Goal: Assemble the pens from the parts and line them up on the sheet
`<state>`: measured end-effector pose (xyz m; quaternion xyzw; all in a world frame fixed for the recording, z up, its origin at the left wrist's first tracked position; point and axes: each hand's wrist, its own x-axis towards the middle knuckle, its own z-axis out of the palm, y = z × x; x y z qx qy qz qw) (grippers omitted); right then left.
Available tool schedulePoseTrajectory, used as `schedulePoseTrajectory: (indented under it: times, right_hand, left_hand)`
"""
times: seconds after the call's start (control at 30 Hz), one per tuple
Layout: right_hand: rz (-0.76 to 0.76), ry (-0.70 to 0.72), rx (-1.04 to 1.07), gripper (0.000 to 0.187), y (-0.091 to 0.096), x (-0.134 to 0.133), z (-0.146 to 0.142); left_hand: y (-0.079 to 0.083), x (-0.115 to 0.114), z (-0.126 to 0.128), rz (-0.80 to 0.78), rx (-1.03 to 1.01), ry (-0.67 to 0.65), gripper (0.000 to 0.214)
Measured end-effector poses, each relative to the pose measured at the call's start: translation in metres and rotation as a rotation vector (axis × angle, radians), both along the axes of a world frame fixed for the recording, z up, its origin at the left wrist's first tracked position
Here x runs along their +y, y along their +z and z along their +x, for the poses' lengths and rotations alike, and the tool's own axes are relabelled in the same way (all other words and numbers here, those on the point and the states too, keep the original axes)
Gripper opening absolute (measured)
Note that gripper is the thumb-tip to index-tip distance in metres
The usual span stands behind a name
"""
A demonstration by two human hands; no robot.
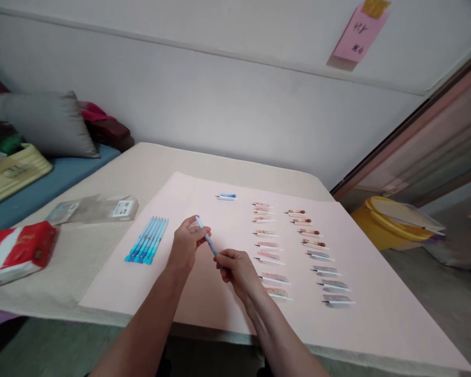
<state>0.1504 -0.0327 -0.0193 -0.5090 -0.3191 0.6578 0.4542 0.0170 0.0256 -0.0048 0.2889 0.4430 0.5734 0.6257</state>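
Note:
A light blue pen [206, 236] is held between both hands above a pink sheet [361, 314]. My left hand [187, 243] pinches its upper end and my right hand [237, 269] grips its lower end. To the left, several blue pens [147, 240] lie side by side on the sheet. A separated blue pen piece with a white refill [226, 197] lies further back. To the right, two columns of small patterned caps with white refills [270, 246] and brown and grey ones [320, 254] are laid out in rows.
The sheet covers a beige table [102, 246]. A clear plastic packet [96, 208] and a red tissue pack [18, 252] lie at the left. A grey cushion [47, 123] sits on a blue bed. A yellow bucket [380, 222] stands at the right.

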Motion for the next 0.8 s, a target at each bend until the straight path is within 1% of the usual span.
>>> schedulePoseTrajectory:
  times: [0.27, 0.37, 0.47, 0.57, 0.67, 0.8]
  right_hand:
    - [-0.241, 0.060, 0.374, 0.019, -0.003, 0.002, 0.004]
    - [-0.291, 0.073, 0.456, 0.019, -0.002, 0.002, 0.003]
    - [-0.261, 0.038, 0.391, 0.019, -0.002, 0.001, -0.001]
    - [-0.164, -0.027, 0.265, 0.022, -0.004, 0.001, -0.006]
    - [-0.107, -0.062, 0.217, 0.025, -0.009, 0.001, -0.010]
    - [-0.086, -0.062, 0.202, 0.026, -0.012, 0.002, -0.011]
  left_hand:
    - [0.003, -0.001, 0.000, 0.001, -0.071, -0.051, 0.064]
    - [0.002, 0.000, 0.000, -0.002, -0.085, -0.061, 0.062]
    - [0.000, 0.000, 0.000, -0.013, -0.052, -0.041, 0.057]
    - [0.000, -0.003, 0.001, -0.042, 0.125, -0.025, 0.046]
    - [0.000, -0.006, 0.001, -0.053, 0.332, -0.061, 0.040]
    - [-0.005, -0.006, 0.004, -0.010, 0.431, -0.107, 0.035]
